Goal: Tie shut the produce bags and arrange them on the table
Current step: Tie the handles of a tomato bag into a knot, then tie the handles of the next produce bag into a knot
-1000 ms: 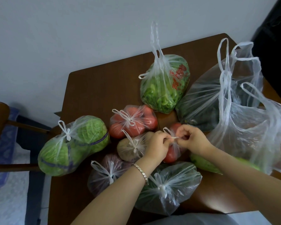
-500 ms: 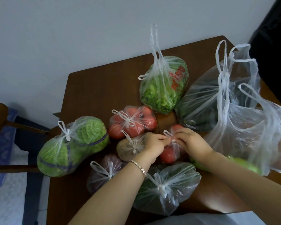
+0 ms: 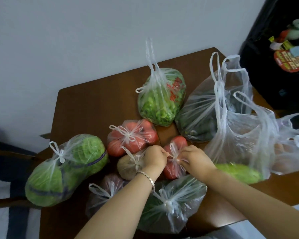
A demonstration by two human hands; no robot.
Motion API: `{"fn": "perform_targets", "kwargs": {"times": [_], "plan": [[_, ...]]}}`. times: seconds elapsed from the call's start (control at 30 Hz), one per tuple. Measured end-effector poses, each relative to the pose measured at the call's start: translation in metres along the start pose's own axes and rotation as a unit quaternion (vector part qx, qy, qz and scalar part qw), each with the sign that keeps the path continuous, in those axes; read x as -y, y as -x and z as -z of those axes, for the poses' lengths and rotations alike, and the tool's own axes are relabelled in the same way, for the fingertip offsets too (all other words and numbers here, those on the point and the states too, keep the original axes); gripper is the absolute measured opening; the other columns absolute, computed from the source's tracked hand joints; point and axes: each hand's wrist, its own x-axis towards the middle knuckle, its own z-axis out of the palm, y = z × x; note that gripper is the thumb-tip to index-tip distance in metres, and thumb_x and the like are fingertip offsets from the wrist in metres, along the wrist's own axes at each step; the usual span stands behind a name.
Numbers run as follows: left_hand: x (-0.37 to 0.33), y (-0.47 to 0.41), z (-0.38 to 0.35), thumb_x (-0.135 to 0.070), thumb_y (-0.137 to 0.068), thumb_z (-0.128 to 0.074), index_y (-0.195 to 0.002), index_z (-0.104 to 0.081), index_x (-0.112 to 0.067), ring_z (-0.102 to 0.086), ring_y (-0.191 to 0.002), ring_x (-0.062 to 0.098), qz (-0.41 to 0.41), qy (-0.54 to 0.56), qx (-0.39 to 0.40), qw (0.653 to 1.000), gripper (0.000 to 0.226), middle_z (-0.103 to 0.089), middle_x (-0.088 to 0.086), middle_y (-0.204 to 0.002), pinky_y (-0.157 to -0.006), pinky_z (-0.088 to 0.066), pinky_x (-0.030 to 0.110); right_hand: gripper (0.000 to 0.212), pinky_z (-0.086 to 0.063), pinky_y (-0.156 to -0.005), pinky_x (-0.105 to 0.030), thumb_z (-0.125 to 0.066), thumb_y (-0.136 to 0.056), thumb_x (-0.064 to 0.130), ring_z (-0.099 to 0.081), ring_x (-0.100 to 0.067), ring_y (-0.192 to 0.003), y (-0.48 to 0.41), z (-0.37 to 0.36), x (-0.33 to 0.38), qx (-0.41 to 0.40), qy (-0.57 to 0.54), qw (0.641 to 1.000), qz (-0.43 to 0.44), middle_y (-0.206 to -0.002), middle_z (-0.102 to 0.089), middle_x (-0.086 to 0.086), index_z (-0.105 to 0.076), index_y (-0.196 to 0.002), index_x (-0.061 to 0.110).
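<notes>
Across the brown surface (image 3: 97, 107) most bags, like the cabbage bag (image 3: 66, 169), lie knotted, while the big bags (image 3: 231, 128) at right stand open. Since a second ago the hands have drawn apart over the small tomato bag (image 3: 175, 163) at the centre. Left hand (image 3: 154, 158) and right hand (image 3: 195, 159) each have fingers pinched on a handle, so I judge its knot is being tightened.

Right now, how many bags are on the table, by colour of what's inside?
Green bags: 5
Red bags: 2
Brown bag: 1
Purplish bag: 1
Pale orange bag: 1
Total: 10
</notes>
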Motion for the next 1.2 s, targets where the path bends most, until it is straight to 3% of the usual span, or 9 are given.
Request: {"fn": "perform_targets", "kwargs": {"times": [0.2,0.4,0.63,0.77,0.87,0.97,1.07,1.13,1.2], "plan": [[-0.041,-0.001,0.014,-0.021,-0.089,-0.049,-0.111,-0.059,-0.018,-0.042,-0.114,0.028,-0.164,-0.097,-0.065,0.979,0.024,-0.052,0.006,-0.119,-0.102,-0.030,0.037,0.021,-0.047,-0.085,-0.029,-0.061,-0.082,0.013,-0.062,-0.020,-0.093,0.015,0.064,0.011,-0.099,-0.067,0.992,-0.040,-0.101,-0.067,-0.004,-0.067,-0.102,0.016],[-0.105,0.008,-0.010,-0.029,-0.088,-0.055,-0.106,-0.059,-0.005,-0.058,-0.098,0.021,-0.184,0.072,0.131,0.971,0.030,-0.064,0.011,-0.104,-0.075,-0.034,0.019,0.020,-0.040,-0.084,-0.024,-0.062,-0.083,0.011,-0.059,-0.022,-0.098,0.033,0.133,-0.028,-0.268,-0.033,0.959,-0.083,-0.100,-0.067,-0.008,-0.067,-0.103,0.008],[-0.168,0.012,-0.048,-0.032,-0.082,-0.064,-0.099,-0.048,-0.014,-0.052,-0.075,0.010,-0.161,0.155,0.088,0.971,0.030,-0.054,-0.003,-0.085,-0.059,-0.034,0.015,0.063,-0.038,-0.097,-0.042,-0.052,-0.085,0.049,-0.038,-0.036,-0.120,0.029,0.157,-0.126,-0.088,0.122,0.939,-0.311,-0.129,-0.044,-0.018,-0.040,-0.127,0.003],[-0.190,0.018,-0.058,-0.024,-0.094,-0.044,-0.083,-0.062,-0.013,-0.054,-0.074,0.018,-0.158,0.197,0.006,0.968,0.023,-0.057,0.002,-0.075,-0.065,-0.042,0.021,0.035,-0.048,-0.080,-0.037,-0.048,-0.091,0.036,-0.059,-0.029,-0.095,0.034,0.151,-0.162,-0.031,0.066,0.970,-0.232,-0.102,-0.063,-0.015,-0.059,-0.100,0.004],[-0.195,0.033,-0.057,-0.017,-0.096,-0.041,-0.073,-0.063,-0.017,-0.060,-0.090,0.020,-0.103,0.414,-0.015,0.904,0.032,-0.065,0.002,-0.086,-0.089,-0.047,0.034,0.027,-0.045,-0.065,-0.029,-0.045,-0.094,0.027,-0.061,-0.019,-0.074,0.043,0.152,-0.168,-0.111,-0.151,0.974,-0.128,-0.073,-0.063,-0.001,-0.063,-0.080,0.012],[-0.187,0.047,-0.052,-0.024,-0.099,-0.033,-0.062,-0.060,-0.015,-0.067,-0.087,0.020,-0.041,0.660,0.051,0.748,0.047,-0.072,0.007,-0.081,-0.079,-0.051,0.036,0.029,-0.048,-0.077,-0.024,-0.046,-0.093,0.023,-0.064,-0.011,-0.085,0.052,0.158,-0.165,-0.144,-0.468,0.869,-0.078,-0.082,-0.071,0.002,-0.069,-0.075,0.021],[-0.173,0.054,-0.051,-0.025,-0.099,-0.029,-0.054,-0.049,-0.015,-0.057,-0.046,0.015,0.003,0.784,0.048,0.618,0.050,-0.051,0.001,-0.044,-0.074,-0.046,0.034,0.037,-0.049,-0.079,-0.039,-0.041,-0.094,0.021,-0.066,-0.025,-0.080,0.055,0.159,-0.159,-0.088,-0.680,0.723,-0.092,-0.074,-0.067,-0.009,-0.064,-0.066,0.018],[-0.171,0.060,-0.053,-0.024,-0.099,-0.029,-0.059,-0.044,-0.015,-0.038,-0.033,0.009,0.036,0.800,0.040,0.598,0.044,-0.035,-0.005,-0.037,-0.060,-0.045,0.026,0.036,-0.050,-0.079,-0.040,-0.036,-0.095,0.016,-0.061,-0.020,-0.055,0.053,0.157,-0.151,-0.044,-0.769,0.630,-0.099,-0.050,-0.055,-0.002,-0.055,-0.065,0.015],[-0.171,0.062,-0.056,-0.025,-0.099,-0.029,-0.063,-0.042,-0.015,-0.028,-0.028,0.006,0.075,0.792,0.049,0.604,0.039,-0.029,-0.006,-0.036,-0.037,-0.036,0.018,0.034,-0.052,-0.071,-0.035,-0.031,-0.095,0.012,-0.043,-0.012,-0.037,0.050,0.154,-0.140,-0.023,-0.789,0.604,-0.105,-0.038,-0.037,0.006,-0.046,-0.064,0.015]]}}
